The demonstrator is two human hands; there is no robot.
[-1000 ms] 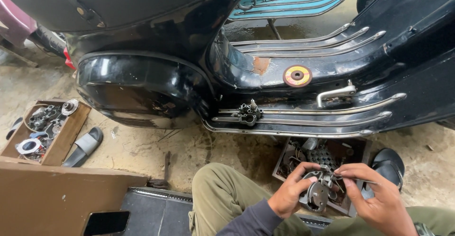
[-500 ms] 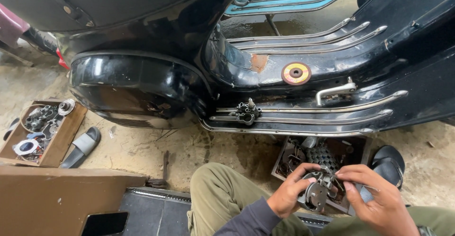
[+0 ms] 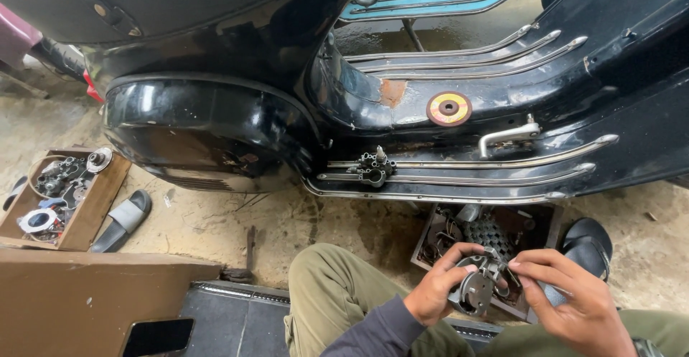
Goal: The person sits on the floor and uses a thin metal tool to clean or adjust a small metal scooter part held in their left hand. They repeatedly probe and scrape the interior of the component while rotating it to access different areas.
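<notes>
Crowded between scooter sill (image 3: pixel 459 185) and knees. Left hand (image 3: pixel 434 294) cupped metal part (image 3: pixel 475 290) from below; right hand (image 3: pixel 570 296) pinched its top edge, fingers narrow.

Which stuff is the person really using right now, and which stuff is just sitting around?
In use:
- left hand and right hand, both gripping the round metal part
- open parts box right behind the hands

Just lying about:
- black scooter
- wooden box of parts
- black sandal
- black shoe
- phone
</notes>
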